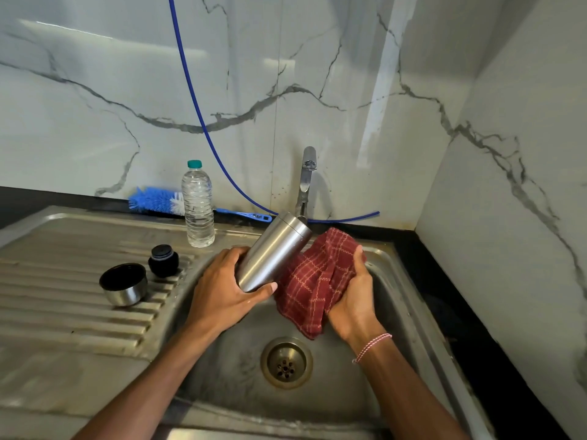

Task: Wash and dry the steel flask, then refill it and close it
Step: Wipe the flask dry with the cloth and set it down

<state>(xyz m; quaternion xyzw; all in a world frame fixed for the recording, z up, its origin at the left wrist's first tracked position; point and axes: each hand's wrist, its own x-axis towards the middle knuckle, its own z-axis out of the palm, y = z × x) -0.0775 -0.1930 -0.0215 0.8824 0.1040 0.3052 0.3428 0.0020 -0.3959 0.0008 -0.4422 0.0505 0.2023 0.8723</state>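
The steel flask (273,249) is held tilted over the sink basin, its far end pointing up toward the tap. My left hand (222,290) grips its lower end. My right hand (355,300) holds a red checked cloth (314,281) pressed against the flask's right side. The flask's steel cup lid (124,284) sits mouth up on the drainboard, and its black stopper (163,260) stands just behind it. A clear plastic water bottle (198,204) with a teal cap stands upright at the back of the drainboard.
The steel sink (397,281) has a brass drain (286,362) below my hands. The tap (306,179) rises behind the flask. A blue bottle brush (158,200) lies along the wall, and a thin blue hose (203,128) hangs down it. Black counter runs to the right.
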